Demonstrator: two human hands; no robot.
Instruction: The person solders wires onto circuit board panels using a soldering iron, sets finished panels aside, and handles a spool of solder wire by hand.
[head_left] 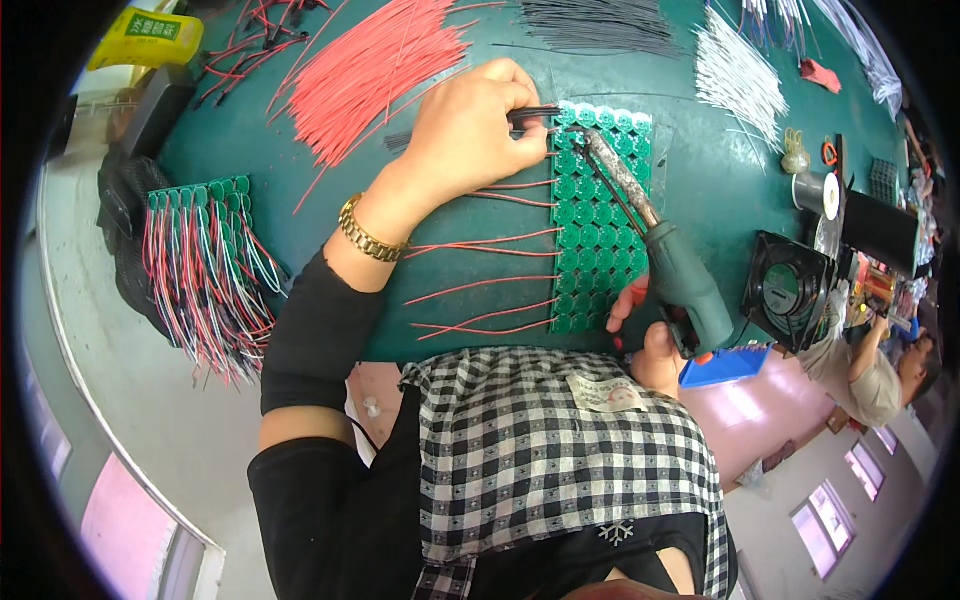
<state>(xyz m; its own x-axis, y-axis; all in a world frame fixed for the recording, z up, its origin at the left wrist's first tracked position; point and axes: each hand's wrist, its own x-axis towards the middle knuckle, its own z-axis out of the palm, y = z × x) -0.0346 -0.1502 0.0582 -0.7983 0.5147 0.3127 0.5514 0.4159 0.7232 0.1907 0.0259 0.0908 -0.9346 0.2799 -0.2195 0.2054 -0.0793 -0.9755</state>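
Observation:
A green panel of small round circuit boards (603, 235) lies on the table in front of me. Several red wires (490, 240) stick out from its left edge. My left hand (478, 128) pinches black wires (533, 113) beside the panel's upper left corner, their ends touching or close to the edge. My right hand (652, 355) is wrapped round the handle of a green soldering gun (688, 285), partly hidden behind it. The gun's tip reaches the panel's upper left part, close to my left fingertips; whether it touches a pad, I cannot tell.
Piles of red wires (375, 80), black wires (600, 22) and white wires (738, 80) lie at the back. A wired panel (205, 195) hangs over the left edge. A solder spool (815, 195) and a fan (790, 280) stand right. Another person (865, 370) works far right.

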